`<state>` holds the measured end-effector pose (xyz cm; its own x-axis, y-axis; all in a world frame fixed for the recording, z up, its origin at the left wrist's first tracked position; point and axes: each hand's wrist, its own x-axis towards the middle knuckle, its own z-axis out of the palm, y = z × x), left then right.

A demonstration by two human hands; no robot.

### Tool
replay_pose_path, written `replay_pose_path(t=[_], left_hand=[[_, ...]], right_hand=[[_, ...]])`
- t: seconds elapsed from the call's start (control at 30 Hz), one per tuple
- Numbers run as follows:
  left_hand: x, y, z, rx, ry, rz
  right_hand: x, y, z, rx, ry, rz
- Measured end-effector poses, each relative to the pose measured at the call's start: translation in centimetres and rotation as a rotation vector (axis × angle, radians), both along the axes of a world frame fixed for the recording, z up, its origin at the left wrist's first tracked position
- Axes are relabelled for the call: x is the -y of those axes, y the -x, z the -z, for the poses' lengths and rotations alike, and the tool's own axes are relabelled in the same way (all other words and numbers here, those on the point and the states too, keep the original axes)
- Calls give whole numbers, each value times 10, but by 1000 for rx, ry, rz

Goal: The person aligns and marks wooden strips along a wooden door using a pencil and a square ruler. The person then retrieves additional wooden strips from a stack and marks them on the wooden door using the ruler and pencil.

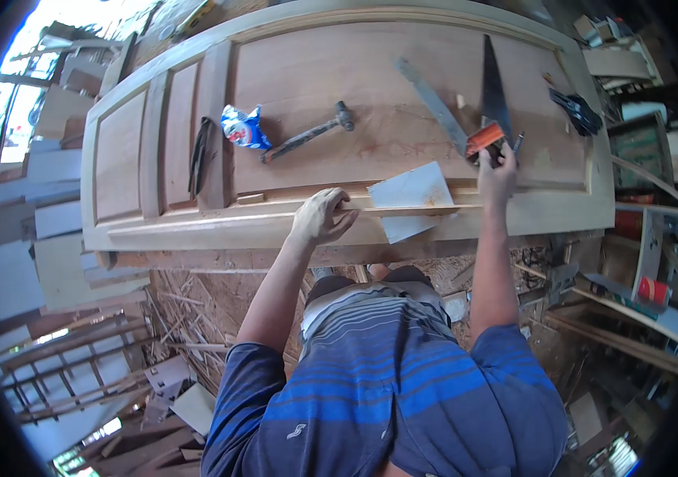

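Observation:
My left hand [323, 216] is at the near edge of a panelled wooden door, its fingers curled about a thin wooden strip [414, 211]. The strip crosses over a white sheet [412, 188], which shows on both sides of it. My right hand [498, 171] is closed on an orange-and-black handle [485, 140], partly hidden by the fingers. A dark saw blade [493, 83] and a grey steel blade [433, 102] both run away from this handle. I cannot tell which blade it belongs to. The door [315, 60] lies flat before me.
A hammer [307, 139], a crumpled blue-and-white packet [245, 127] and a dark strap-like thing [199, 157] lie on the door. A black object [576, 111] rests at its right. Boards [60, 222] are stacked at left. Wood scraps [196, 310] litter the floor.

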<state>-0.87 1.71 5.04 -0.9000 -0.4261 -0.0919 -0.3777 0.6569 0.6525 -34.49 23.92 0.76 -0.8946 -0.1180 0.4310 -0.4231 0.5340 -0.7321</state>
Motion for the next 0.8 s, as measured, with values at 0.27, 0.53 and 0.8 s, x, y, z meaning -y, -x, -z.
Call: replay_pose_path(t=[0.27,0.53,0.8], left_hand=[[10,-34,4,-375,422,-419],[23,-164,37,-305,-36,-1453],[46,-244,31,-1020,-973,-1356]], right_hand=[[-7,-103,-50,131,-366,-1022],[3,-113,-38,282,-392,-1100],[-12,-193,-70,769,-510,-1164]])
